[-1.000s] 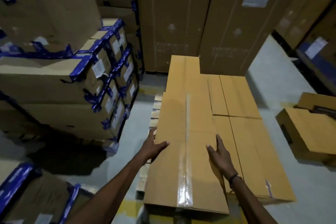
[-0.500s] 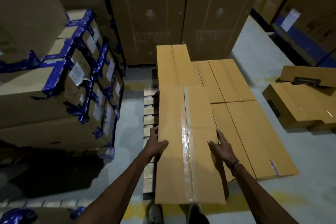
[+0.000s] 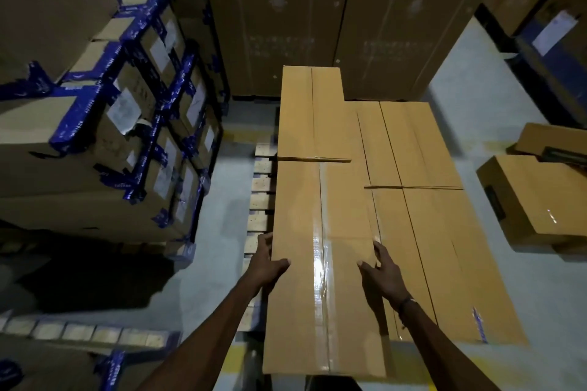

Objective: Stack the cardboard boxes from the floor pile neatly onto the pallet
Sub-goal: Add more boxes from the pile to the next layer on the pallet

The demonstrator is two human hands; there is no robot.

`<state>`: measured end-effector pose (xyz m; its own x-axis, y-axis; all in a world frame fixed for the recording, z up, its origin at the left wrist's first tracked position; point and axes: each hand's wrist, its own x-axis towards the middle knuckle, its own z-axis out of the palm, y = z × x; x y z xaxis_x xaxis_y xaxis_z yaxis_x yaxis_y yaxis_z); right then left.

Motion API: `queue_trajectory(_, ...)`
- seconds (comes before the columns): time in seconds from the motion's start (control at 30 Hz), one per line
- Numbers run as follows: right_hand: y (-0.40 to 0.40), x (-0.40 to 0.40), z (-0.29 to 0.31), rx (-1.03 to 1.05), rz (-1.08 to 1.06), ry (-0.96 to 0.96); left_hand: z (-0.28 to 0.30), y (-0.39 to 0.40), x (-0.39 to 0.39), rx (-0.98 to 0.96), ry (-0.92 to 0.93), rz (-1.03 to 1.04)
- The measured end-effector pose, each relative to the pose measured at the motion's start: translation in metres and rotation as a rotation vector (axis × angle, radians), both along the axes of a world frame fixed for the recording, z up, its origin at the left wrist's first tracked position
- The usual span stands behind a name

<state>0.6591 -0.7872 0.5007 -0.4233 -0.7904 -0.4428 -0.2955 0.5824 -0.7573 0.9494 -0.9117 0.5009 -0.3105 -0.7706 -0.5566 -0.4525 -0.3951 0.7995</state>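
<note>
We hold the long cardboard box [image 3: 320, 267] over the pallet [image 3: 259, 203] at six o'clock: left hand [image 3: 265, 265] grips its left edge, right hand [image 3: 382, 273] its right edge, thumbs on top.

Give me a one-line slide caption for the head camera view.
Both hands, left and right, grip a taped cardboard box on the pallet.
</note>
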Motion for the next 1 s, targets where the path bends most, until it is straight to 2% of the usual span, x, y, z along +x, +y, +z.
queue_trajectory(0.43, -0.041, -0.027, -0.038, 0.033, 0.035, -0.001, -0.018, -0.026, -0.027, 0.048, -0.085, 0.104)
queue_trajectory(1.0, -0.055, -0.025, -0.065, 0.072, 0.028, -0.013, -0.037, -0.044, -0.031, 0.088, -0.119, 0.099)
